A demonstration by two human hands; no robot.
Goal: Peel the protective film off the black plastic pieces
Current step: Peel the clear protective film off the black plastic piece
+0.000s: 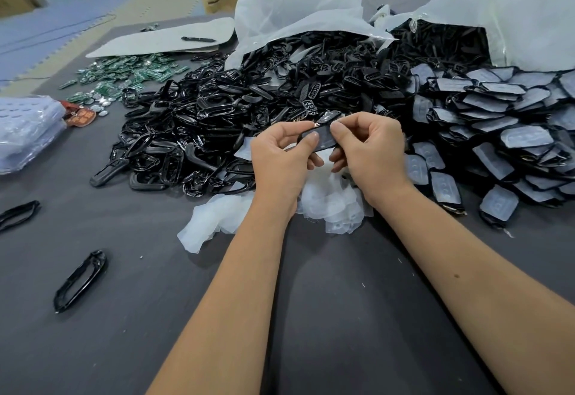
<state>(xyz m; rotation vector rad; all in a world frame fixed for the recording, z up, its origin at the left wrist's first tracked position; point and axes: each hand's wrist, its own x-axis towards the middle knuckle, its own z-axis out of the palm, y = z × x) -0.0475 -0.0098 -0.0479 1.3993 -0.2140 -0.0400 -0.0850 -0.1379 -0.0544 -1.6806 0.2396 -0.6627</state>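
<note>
A black plastic piece [323, 139] is held between both hands above the grey table. My left hand [280, 158] grips its left end, thumb on top. My right hand [370, 152] pinches its right end with thumb and fingers; whether film is caught in the pinch is hidden. Below the hands lies a heap of peeled clear film [329, 201]. To the right spreads a pile of film-covered black pieces [497, 133]. A big heap of bare black frames [217, 127] lies behind and to the left.
Two white sacks [295, 12] spill parts at the back. Green circuit boards [130, 74] lie far left, stacked clear trays [28, 133] at the left edge. Loose black frames [81, 279] sit on the grey table [326, 317] near me.
</note>
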